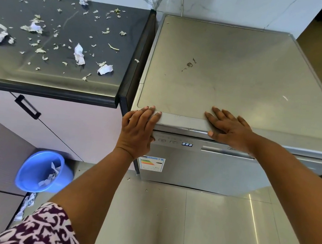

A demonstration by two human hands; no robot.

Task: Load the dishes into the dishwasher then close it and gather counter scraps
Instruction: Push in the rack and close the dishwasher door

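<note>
The silver dishwasher (201,167) stands at centre right with its door shut; its display reads 888. My left hand (136,131) lies over the top front left corner, fingers spread flat, thumb down on the control panel. My right hand (230,128) rests flat on the top front edge above the door handle (227,152). Neither hand holds anything. Paper scraps (79,54) and small vegetable bits are strewn across the dark counter (45,79) to the left. No dishes are in view.
A blue bucket (30,172) with paper scraps in it sits on the floor under the counter's cupboard, more scraps beside it. A black cupboard handle (27,106) sticks out below the counter edge. The dishwasher top (233,70) bears a small stain. Tiled floor lies in front.
</note>
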